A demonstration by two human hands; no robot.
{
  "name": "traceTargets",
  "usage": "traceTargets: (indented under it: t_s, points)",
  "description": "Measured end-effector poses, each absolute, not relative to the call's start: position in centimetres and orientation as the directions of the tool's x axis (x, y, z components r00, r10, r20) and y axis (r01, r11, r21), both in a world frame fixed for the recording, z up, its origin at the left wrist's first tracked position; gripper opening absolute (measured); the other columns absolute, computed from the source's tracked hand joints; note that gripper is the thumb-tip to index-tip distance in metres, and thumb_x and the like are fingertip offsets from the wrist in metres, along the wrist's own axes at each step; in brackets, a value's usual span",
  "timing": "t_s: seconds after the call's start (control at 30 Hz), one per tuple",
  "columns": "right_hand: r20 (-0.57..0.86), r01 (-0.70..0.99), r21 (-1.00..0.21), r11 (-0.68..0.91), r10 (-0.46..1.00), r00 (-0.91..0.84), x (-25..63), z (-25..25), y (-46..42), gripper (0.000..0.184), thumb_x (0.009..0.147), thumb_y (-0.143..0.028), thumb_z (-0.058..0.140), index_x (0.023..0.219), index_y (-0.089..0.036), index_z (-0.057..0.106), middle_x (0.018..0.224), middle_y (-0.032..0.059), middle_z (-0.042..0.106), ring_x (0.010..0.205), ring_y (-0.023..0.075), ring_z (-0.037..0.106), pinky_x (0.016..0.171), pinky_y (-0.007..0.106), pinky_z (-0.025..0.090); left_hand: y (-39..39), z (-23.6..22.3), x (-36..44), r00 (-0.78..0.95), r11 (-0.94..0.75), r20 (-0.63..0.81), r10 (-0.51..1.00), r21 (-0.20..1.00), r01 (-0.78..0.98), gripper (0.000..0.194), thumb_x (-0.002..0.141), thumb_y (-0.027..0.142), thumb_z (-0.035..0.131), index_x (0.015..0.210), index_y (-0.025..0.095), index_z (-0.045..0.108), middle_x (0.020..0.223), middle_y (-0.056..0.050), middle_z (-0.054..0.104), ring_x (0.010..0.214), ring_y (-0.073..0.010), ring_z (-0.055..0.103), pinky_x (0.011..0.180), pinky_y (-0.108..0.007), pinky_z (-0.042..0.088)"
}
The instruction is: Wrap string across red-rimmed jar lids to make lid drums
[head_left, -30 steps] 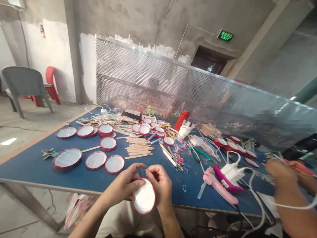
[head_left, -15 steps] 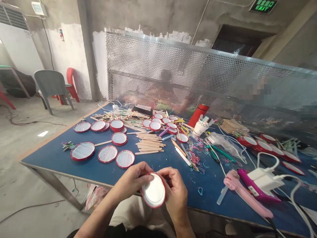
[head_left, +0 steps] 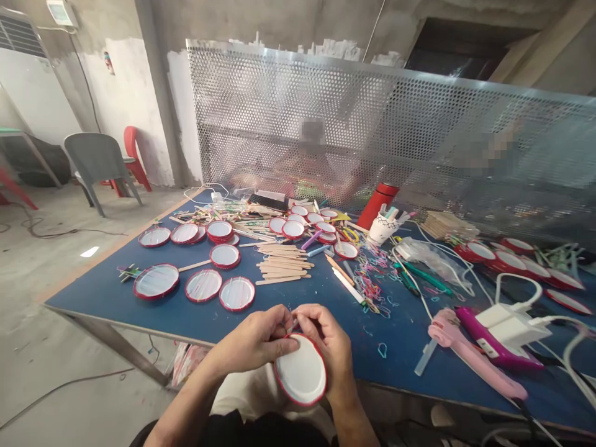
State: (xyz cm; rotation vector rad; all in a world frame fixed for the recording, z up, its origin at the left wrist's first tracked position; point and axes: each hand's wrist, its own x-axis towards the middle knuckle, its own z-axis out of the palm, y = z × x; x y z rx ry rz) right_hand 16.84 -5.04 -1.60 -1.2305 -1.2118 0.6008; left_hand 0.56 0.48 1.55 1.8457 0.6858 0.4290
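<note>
A round jar lid (head_left: 302, 371) with a red rim and white inner face is held over my lap, in front of the table edge. My left hand (head_left: 258, 338) grips it, thumb lying over the upper left of the rim. Beside it, my right hand (head_left: 328, 347) has its thumb and forefinger pinched above the rim, meeting the left fingertips. Something small and greyish shows between the fingertips, too small to name. The right hand's lower fingers are hidden behind the lid. Beyond my hands on the blue table lie wooden craft sticks (head_left: 284, 264) and more red-rimmed lids (head_left: 236, 293).
Coloured rubber bands or thread loops (head_left: 372, 279) lie right of the sticks, near a cup of pens (head_left: 382, 227) and a red bottle (head_left: 378, 205). A pink glue gun (head_left: 475, 357) and purple power strip (head_left: 498, 344) with cables sit at right. A perforated metal screen (head_left: 261, 112) stands behind.
The lid has shifted a little right and down, its face turned more toward me. My fingertips have come together above its rim. The view has moved slightly.
</note>
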Motion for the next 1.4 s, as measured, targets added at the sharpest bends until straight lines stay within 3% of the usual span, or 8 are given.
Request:
traceTargets:
  t_s: [0.1,0.17,0.4,0.6,0.83,1.1,1.27,1.4]
  points:
    - [0.233,-0.080,-0.955,0.284,0.892,0.388,17.1,-1.4,-5.0,0.018,0.089,-0.037,0.062,0.083,-0.021,0.063,0.075,0.0020,0.069,0.060,0.0141,0.059,0.059,0.027,0.048,0.3,1.8,0.7,0.767,-0.343,-0.004,0.642,0.893,0.292,0.018,0.086,0.031,0.060,0.080,0.022,0.046,0.058,0.011,0.038,0.055,-0.0097,0.032,0.052,-0.022,0.024]
    - [0.217,-0.194,-0.927,0.321,0.882,0.419,17.3,-1.4,-5.0,0.021,0.087,-0.039,0.064,0.078,-0.021,0.059,0.065,-0.0017,0.062,0.060,0.0136,0.056,0.061,0.027,0.047,0.2,1.8,0.8,0.759,-0.363,0.011,0.651,0.883,0.299,0.016,0.085,0.028,0.060,0.080,0.022,0.046,0.055,0.011,0.039,0.052,-0.0095,0.034,0.051,-0.022,0.024]
    - [0.250,0.072,-0.964,0.255,0.784,0.569,17.1,-2.5,-5.5,0.027,0.087,-0.046,0.065,0.080,-0.021,0.059,0.065,-0.0031,0.057,0.058,0.0133,0.052,0.054,0.025,0.044,0.2,1.2,1.1,0.704,-0.103,-0.104,0.703,0.964,0.245,0.015,0.089,0.032,0.053,0.083,0.023,0.042,0.051,0.011,0.050,0.039,-0.0091,0.050,0.039,-0.018,0.028]
    - [0.206,0.051,-0.975,0.216,0.791,0.576,17.2,-2.8,-4.9,0.034,0.080,-0.051,0.071,0.076,-0.020,0.060,0.065,-0.0023,0.057,0.056,0.0130,0.050,0.051,0.024,0.042,0.0,0.8,1.2,0.680,-0.050,-0.081,0.729,0.984,0.171,0.015,0.089,0.033,0.056,0.084,0.022,0.048,0.054,0.010,0.054,0.039,-0.0080,0.053,0.035,-0.015,0.031]
    - [0.143,-0.080,-0.970,0.230,0.805,0.576,17.0,-3.2,-4.5,0.039,0.078,-0.055,0.072,0.077,-0.019,0.055,0.050,-0.0118,0.035,0.042,0.0064,0.029,0.039,0.018,0.024,0.0,0.5,1.6,0.528,0.077,-0.116,0.841,0.992,0.096,0.021,0.090,0.042,0.051,0.090,0.021,0.048,0.043,0.010,0.053,0.033,-0.0101,0.053,0.032,-0.015,0.039]
    - [0.169,0.028,-0.982,0.186,0.806,0.568,16.3,-2.4,-4.9,0.042,0.080,-0.059,0.068,0.073,-0.020,0.053,0.049,-0.0084,0.047,0.036,0.0069,0.037,0.036,0.019,0.028,0.0,0.4,1.0,0.568,0.188,-0.103,0.816,0.978,-0.093,0.027,0.086,0.042,0.058,0.090,0.024,0.039,0.060,0.004,0.065,0.051,-0.0179,0.070,0.047,-0.025,0.053]
    - [0.158,0.108,-0.987,0.120,0.848,0.506,16.2,-1.5,-5.1,0.048,0.084,-0.065,0.059,0.066,-0.021,0.052,0.047,-0.0066,0.048,0.037,0.0088,0.038,0.035,0.021,0.029,0.0,0.3,0.3,0.648,0.031,0.002,0.762,0.999,-0.040,0.035,0.087,0.051,0.062,0.084,0.019,0.049,0.074,0.003,0.056,0.062,-0.0119,0.057,0.056,-0.022,0.046]
    - [0.165,0.119,-0.984,0.130,0.914,0.370,16.2,-1.1,-5.0,0.051,0.082,-0.069,0.058,0.062,-0.022,0.050,0.051,-0.0048,0.049,0.046,0.0109,0.043,0.042,0.022,0.035,0.0,0.4,0.0,0.738,-0.024,0.008,0.675,1.000,0.011,0.035,0.088,0.046,0.063,0.109,0.018,0.056,0.075,0.005,0.052,0.064,-0.0109,0.047,0.058,-0.021,0.038]
